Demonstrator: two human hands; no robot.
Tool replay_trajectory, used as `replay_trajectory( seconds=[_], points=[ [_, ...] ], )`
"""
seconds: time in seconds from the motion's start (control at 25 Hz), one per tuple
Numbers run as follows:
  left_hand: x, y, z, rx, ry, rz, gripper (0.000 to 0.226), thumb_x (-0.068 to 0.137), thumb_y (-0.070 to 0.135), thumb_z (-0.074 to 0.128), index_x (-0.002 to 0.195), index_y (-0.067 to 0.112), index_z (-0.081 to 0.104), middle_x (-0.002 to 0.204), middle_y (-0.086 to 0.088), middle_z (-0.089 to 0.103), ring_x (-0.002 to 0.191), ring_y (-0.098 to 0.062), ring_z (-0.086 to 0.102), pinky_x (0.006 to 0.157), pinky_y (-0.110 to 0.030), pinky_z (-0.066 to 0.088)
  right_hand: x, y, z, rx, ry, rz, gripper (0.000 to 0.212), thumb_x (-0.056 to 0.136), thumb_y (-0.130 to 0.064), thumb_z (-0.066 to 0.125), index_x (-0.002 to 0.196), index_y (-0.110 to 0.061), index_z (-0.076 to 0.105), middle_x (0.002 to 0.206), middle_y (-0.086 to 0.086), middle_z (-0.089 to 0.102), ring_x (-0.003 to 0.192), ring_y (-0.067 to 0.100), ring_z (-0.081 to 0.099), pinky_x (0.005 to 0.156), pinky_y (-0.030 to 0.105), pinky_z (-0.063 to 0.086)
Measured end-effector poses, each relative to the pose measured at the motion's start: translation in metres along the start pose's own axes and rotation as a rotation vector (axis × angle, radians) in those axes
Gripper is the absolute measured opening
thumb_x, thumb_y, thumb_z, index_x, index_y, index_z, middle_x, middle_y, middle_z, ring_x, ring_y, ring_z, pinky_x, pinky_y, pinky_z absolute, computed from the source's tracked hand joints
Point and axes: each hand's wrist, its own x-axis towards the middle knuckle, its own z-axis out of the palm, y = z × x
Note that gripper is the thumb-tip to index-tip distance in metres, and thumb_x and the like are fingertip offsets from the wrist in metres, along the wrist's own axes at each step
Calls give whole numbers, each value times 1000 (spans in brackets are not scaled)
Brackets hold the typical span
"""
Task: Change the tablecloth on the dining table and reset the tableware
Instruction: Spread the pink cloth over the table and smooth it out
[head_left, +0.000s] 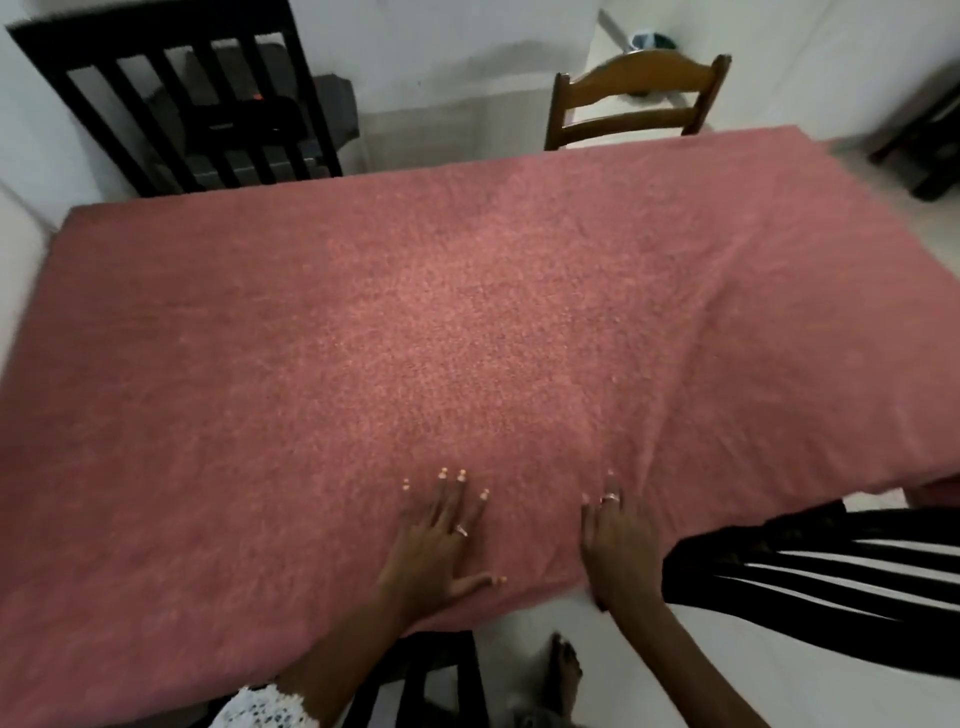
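Note:
A pink, fuzzy tablecloth (467, 322) covers the whole dining table and hangs over its edges. Folds run across its right side. My left hand (436, 545) lies flat on the cloth near the front edge, fingers spread and straight. My right hand (618, 545) rests palm down on the cloth just to the right of it, fingers straight, at the start of the creases. No tableware is in view on the table.
A black slatted chair (192, 104) stands at the far left side. A brown wooden chair (639, 98) is at the far edge. Another black chair (810, 566) is at the near right, and one (441, 675) sits below the front edge. My bare foot (563, 670) is on the floor.

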Motion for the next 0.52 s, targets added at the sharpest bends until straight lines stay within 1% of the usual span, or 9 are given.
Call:
replay_trajectory(
  seconds=[0.08,0.12,0.16,0.2,0.28,0.32,0.4,0.48,0.52],
  points=[
    [34,26,-10,6,15,48,92,79,79,27,149,21,20,151,-15,31,146,-30,-5,105,-62,13,37,19,-13,-19,38,0,63,93,-41,20,135,-3,47,135,24,50,124,44,47,99,58,39],
    [55,43,-13,7,22,65,90,82,78,22,151,21,12,151,-14,30,146,-32,0,105,-61,12,48,35,-15,-35,-7,7,67,89,-46,20,141,-10,41,144,19,41,132,43,39,104,58,32],
    [73,60,-17,2,17,75,89,83,77,18,151,21,6,152,-14,28,144,-33,8,106,-62,11,52,52,-10,-45,-26,30,69,88,-51,19,143,-14,38,148,16,36,134,42,36,106,58,29],
    [89,77,-19,-10,8,85,89,83,77,16,151,20,4,152,-13,27,143,-34,13,107,-62,8,52,67,-8,-36,-12,74,70,89,-53,18,142,-14,40,148,16,36,132,43,39,105,57,31],
    [105,105,-11,-5,-5,132,91,81,78,18,151,21,6,153,-12,23,142,-36,13,108,-61,3,55,89,-8,42,61,161,69,96,-53,15,140,-7,43,149,21,33,130,40,42,105,53,38],
    [107,116,-4,30,-11,165,91,80,79,20,151,22,10,154,-11,22,142,-36,9,107,-63,3,61,95,-13,64,90,196,65,97,-50,16,143,-9,37,151,20,28,134,38,37,108,51,35],
    [104,128,5,101,-27,220,93,76,79,27,150,23,18,153,-13,23,142,-37,7,104,-68,8,83,110,-26,36,141,225,57,97,-43,27,148,-18,26,155,15,21,141,36,24,111,55,20],
    [105,135,8,114,-40,221,97,73,79,30,150,22,15,154,-14,20,142,-39,7,104,-70,9,96,138,-33,-10,19,289,59,97,-47,29,150,-27,13,159,10,8,145,35,7,113,56,6],
    [104,136,10,109,-34,222,98,74,79,29,151,21,11,156,-15,14,142,-40,8,104,-72,8,95,153,-34,-12,-36,322,62,96,-52,28,150,-29,7,159,9,2,146,34,1,114,55,2]
  ],
)
